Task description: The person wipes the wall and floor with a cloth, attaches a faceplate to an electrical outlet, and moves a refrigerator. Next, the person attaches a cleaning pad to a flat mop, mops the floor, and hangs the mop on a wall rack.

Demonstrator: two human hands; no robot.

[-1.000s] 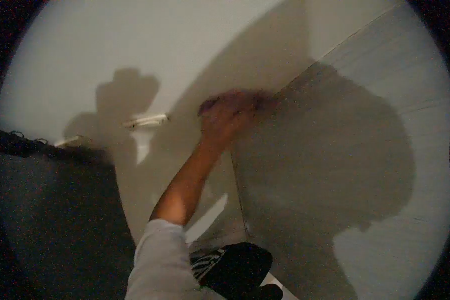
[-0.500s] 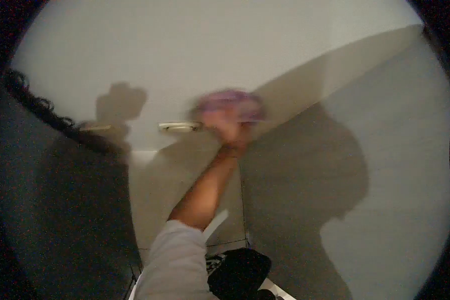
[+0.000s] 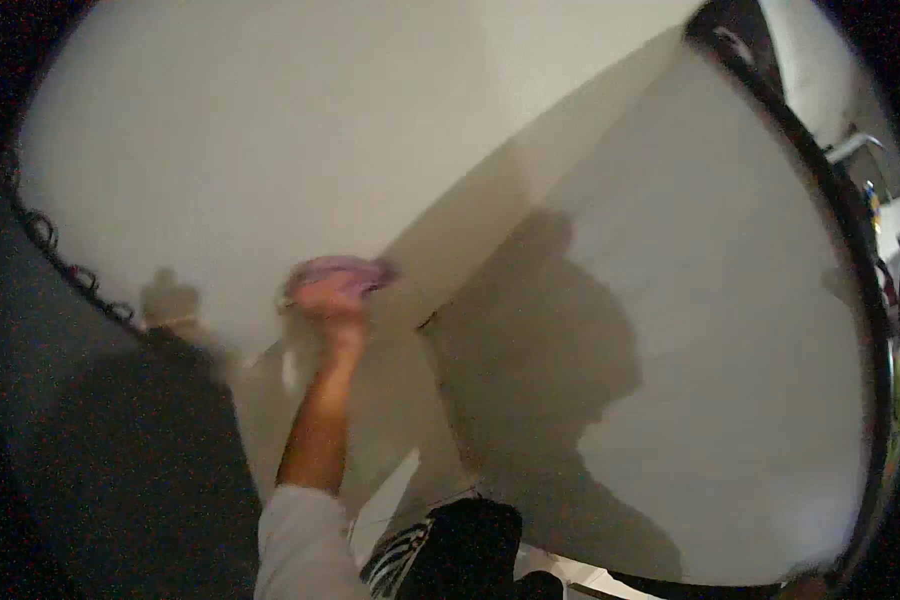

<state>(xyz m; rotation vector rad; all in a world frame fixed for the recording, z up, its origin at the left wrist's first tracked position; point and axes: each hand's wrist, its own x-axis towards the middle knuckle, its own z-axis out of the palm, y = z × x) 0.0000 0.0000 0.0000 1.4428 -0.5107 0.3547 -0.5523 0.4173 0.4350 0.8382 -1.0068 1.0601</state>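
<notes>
Your left hand has its grip closed on the pink cloth, which spreads crosswise to your forearm, left of the wall corner; your right hand is out of view.

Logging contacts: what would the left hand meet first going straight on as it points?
Probably the pale wall ahead, beyond the pink cloth in the left hand; blur leaves unclear whether the cloth touches it.
</notes>
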